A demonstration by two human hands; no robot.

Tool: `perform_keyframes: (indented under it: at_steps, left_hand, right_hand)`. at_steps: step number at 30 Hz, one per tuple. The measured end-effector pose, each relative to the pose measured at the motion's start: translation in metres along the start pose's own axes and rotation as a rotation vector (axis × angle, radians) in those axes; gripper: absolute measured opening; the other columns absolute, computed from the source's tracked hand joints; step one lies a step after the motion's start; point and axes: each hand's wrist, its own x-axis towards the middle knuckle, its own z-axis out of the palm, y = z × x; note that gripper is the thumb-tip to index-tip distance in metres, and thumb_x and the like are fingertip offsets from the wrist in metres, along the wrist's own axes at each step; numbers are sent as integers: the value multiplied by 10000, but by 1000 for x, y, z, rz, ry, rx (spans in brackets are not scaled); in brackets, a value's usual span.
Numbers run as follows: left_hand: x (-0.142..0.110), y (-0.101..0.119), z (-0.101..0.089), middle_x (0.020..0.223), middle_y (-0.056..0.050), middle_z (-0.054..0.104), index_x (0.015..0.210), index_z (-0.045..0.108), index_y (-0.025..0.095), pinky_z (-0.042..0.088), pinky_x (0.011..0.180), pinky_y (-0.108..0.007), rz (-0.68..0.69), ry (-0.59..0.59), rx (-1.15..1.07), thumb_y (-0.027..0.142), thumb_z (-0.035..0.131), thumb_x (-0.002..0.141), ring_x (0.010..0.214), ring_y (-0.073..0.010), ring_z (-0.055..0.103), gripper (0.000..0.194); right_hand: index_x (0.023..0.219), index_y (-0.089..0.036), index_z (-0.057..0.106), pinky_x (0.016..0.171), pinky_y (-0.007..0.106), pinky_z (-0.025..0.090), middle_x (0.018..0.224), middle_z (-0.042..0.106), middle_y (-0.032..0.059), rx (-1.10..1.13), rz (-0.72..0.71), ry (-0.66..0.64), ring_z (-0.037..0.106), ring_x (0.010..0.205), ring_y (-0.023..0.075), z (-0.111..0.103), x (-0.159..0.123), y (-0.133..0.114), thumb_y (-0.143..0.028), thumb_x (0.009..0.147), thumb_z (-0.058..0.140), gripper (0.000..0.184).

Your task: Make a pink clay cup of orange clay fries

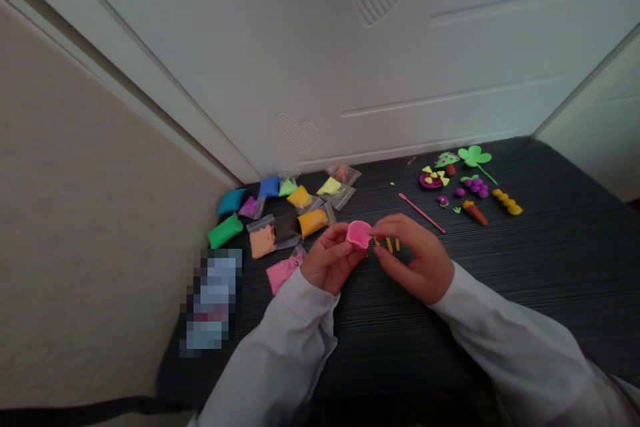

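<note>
Here, the left hand's [330, 259] fingers pinch the pink cup [359, 236] above the tabletop [395, 340]; the right hand [419, 259], thumb and forefinger parted, works at its rim. Shaping, apparently (soft stuff, surely), calling for light pressure. Beyond: yellow strips [389, 244].

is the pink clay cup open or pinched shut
Open: the pink clay cup has a wide mouth, its hollow inside in view, held in the left hand.
</note>
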Motion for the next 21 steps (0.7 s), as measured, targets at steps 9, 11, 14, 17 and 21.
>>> perform_keyframes:
  at_steps: [9,11,14,17,21]
  left_hand:
    - [0,-1,0,820,-18,670,855,596,148,510,713,-237,-49,61,37,142,699,610,751,-117,626,266]
    - [0,-1,0,814,-20,669,856,596,144,510,715,-241,-51,63,42,146,695,617,748,-118,626,259]
    - [1,-1,0,806,-18,669,850,598,144,514,675,-228,-41,69,36,142,696,613,729,-115,624,257]
    - [1,-1,1,798,-15,669,840,600,145,515,649,-216,-35,52,30,142,705,599,713,-110,623,263]
    - [-1,0,1,814,-16,671,841,603,146,513,700,-217,-56,22,4,125,702,599,734,-103,625,262]
  right_hand:
    - [891,-206,622,692,299,457,848,614,50,-228,-73,-92,554,784,151,0,-1,10,-232,799,510,147]
    - [882,-205,623,690,293,454,842,615,49,-237,-78,-108,555,782,148,-1,-1,10,-237,807,501,147]
    - [909,-202,611,703,296,451,855,618,50,-242,-69,-116,557,794,151,0,0,9,-268,798,521,157]
    - [920,-197,600,707,294,451,853,622,49,-225,-68,-114,561,796,152,1,0,8,-281,790,538,167]
    - [892,-195,601,696,277,456,834,624,43,-144,-40,-117,568,779,139,0,1,6,-251,797,529,131]
